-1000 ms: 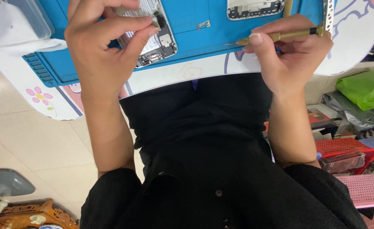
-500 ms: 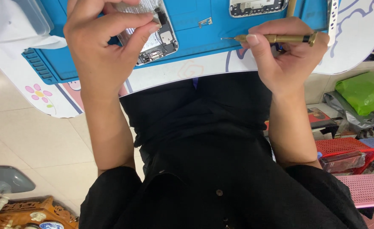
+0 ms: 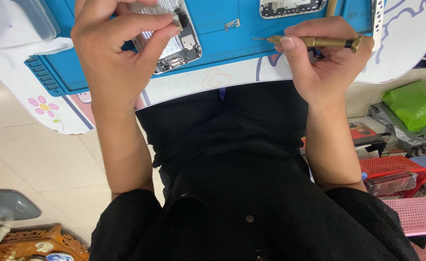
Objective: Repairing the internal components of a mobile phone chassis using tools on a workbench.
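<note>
Left hand [image 3: 111, 58] raised over blue repair mat [image 3: 222, 43] on the desk [image 3: 406, 53], thumb and fingers clamped on opened phone chassis [image 3: 181, 41], wrist bent. Right hand [image 3: 326, 63] fingers closed around brass precision screwdriver [image 3: 314, 42], held level, tip pointing left above mat edge.

Opened phone [image 3: 177, 41] lies on mat [image 3: 218, 29], screwdriver [image 3: 314, 42] to its right.
</note>
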